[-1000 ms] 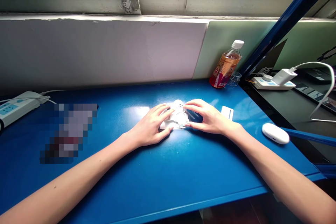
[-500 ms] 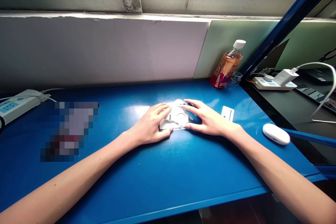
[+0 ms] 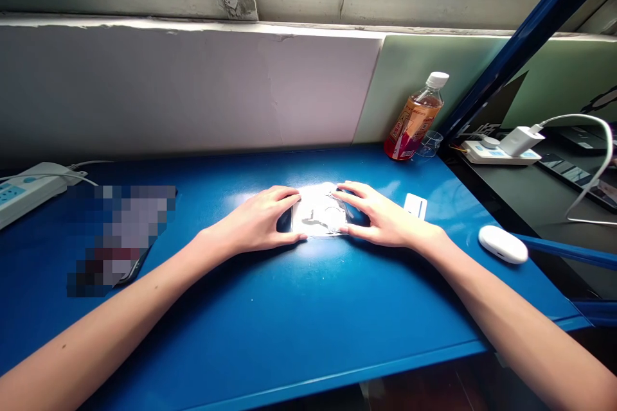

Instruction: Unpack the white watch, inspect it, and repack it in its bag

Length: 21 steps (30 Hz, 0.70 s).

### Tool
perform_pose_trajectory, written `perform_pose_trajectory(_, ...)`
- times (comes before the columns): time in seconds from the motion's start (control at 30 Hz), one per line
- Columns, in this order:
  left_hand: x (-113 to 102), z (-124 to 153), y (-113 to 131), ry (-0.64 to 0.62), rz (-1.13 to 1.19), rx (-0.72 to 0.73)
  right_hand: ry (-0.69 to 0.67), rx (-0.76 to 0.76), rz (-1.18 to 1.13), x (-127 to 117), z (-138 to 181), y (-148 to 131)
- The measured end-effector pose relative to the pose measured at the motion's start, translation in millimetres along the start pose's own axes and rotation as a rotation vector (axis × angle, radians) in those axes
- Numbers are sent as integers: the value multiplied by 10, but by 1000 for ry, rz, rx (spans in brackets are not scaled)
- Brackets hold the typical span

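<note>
Your left hand (image 3: 260,221) and right hand (image 3: 380,218) flank a glare-washed flat item (image 3: 318,213) on the blue table (image 3: 308,308). Thumbs and fingers spread apart, tips at its side edges; can't tell if pressing. White card (image 3: 414,205) near your right wrist.

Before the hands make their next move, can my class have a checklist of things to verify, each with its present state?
1. Left hand at the left edge of the white item, thumb and fingers spread: ok.
2. Right hand at the opposite edge, thumb and fingers apart: ok.
3. Firm contact from both hands: cannot tell from this one view.
4. White item's details readable: not ok; glare washes out much of it.
5. Bottle capped and apart from both hands: ok.
6. White case on the table, apart from the right hand: ok.
</note>
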<state>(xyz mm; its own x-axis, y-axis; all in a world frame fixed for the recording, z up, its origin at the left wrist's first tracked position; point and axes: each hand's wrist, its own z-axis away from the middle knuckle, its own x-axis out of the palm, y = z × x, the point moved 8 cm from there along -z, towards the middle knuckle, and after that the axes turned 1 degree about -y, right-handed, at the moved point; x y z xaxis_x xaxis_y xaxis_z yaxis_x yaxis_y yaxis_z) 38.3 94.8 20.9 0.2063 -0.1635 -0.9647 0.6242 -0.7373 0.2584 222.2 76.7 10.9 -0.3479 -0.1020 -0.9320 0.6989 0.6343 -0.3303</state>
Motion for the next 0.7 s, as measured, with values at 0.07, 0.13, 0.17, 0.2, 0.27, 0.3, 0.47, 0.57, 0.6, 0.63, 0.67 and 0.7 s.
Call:
perform_pose_trajectory(0.07,-8,14,-32,-28,-39,-3,28,-12,-18,-38,2,-5)
perform_pose_trajectory(0.13,-3,24,-42,-46,-59,3,63,-38,-43,-92,3,-19)
perform_pose_trajectory(0.17,1,26,-43,-52,-62,5,75,-52,-52,-117,4,-27)
perform_pose_trajectory(0.2,2,26,-43,-53,-63,5,80,-63,-59,-136,4,-33)
perform_pose_trajectory(0.27,5,22,-46,-54,-61,1,74,-65,-69,-155,3,-31)
perform_pose_trajectory(0.3,4,19,-49,-52,-56,-2,69,-57,-75,-157,2,-23)
perform_pose_trajectory(0.47,-14,8,-59,-37,-13,-11,60,-4,-116,-116,5,33)
perform_pose_trajectory(0.57,-10,11,-72,-52,-12,-10,53,16,-127,-82,5,55)
perform_pose_trajectory(0.6,-7,13,-79,-57,-14,-9,48,21,-126,-76,4,58)
perform_pose_trajectory(0.63,-4,16,-89,-62,-14,-8,43,23,-123,-72,2,58)
perform_pose_trajectory(0.67,-2,18,-99,-65,-11,-6,39,21,-120,-73,1,55)
perform_pose_trajectory(0.7,1,20,-111,-66,-7,-4,39,17,-118,-77,-1,49)
